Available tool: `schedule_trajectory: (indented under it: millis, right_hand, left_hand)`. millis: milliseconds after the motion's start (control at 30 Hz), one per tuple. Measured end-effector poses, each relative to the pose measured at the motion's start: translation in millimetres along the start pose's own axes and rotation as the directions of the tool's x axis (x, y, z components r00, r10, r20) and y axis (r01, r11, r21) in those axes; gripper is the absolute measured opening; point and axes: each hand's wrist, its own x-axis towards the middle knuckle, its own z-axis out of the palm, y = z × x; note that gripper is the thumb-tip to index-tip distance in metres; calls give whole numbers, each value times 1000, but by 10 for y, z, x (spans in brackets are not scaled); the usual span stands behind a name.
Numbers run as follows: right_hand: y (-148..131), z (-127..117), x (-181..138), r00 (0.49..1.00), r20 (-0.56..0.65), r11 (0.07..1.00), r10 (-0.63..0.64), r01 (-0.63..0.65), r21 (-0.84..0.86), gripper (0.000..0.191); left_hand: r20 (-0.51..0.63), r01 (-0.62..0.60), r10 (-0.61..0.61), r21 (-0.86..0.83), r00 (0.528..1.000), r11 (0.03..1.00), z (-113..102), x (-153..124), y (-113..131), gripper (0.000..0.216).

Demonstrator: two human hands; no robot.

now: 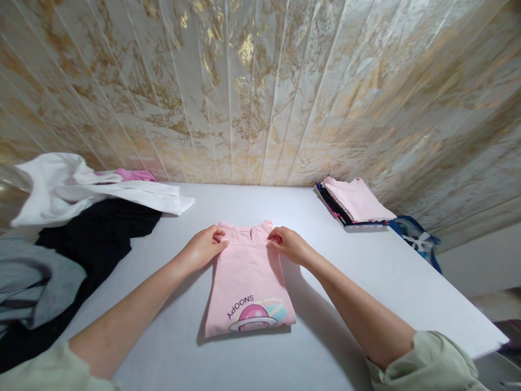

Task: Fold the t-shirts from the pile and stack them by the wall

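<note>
A pink T-shirt (pixel 250 277) lies folded into a narrow shape on the white table, its printed "SNOOPY" lettering and planet picture toward me. At its far left corner, my left hand (pixel 205 247) pinches the fabric between thumb and fingers. My right hand (pixel 287 243) grips the far right corner in the same way. Between the two hands, the far edge of the shirt shows a short folded-over band. The fingertips are partly hidden by the cloth.
Loose clothes lie along the left: a white garment (pixel 65 187), a black one (pixel 101 231) and a grey one (pixel 40 277). A folded stack topped by pink cloth (pixel 354 198) sits back right. Beyond the table's right edge is a blue bag (pixel 417 239). A patterned curtain (pixel 244 98) hangs behind.
</note>
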Motion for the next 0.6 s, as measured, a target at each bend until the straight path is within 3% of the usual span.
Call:
schedule_trajectory:
  millis: [100,200,300,400,600]
  right_hand:
    - [17,-51,17,991,97,990,91,-101,102,9]
    - [1,-105,70,991,114,968,76,-101,231,5]
    - [-25,-132,183,999,-7,949,36,-32,314,5]
    - [-20,-69,321,986,-147,957,75,-30,288,3]
    - [31,200,389,966,-230,982,122,-83,172,7]
  left_hand:
    - [30,9,-7,-60,1000,998,31,-26,15,29]
    - [-14,-37,36,-108,999,993,16,-38,88,29]
    - [-87,-68,58,-118,995,991,-47,22,166,28]
    - [-151,-46,32,-90,988,995,-79,149,167,23]
    - [-188,6,-13,-40,982,999,55,317,-53,15]
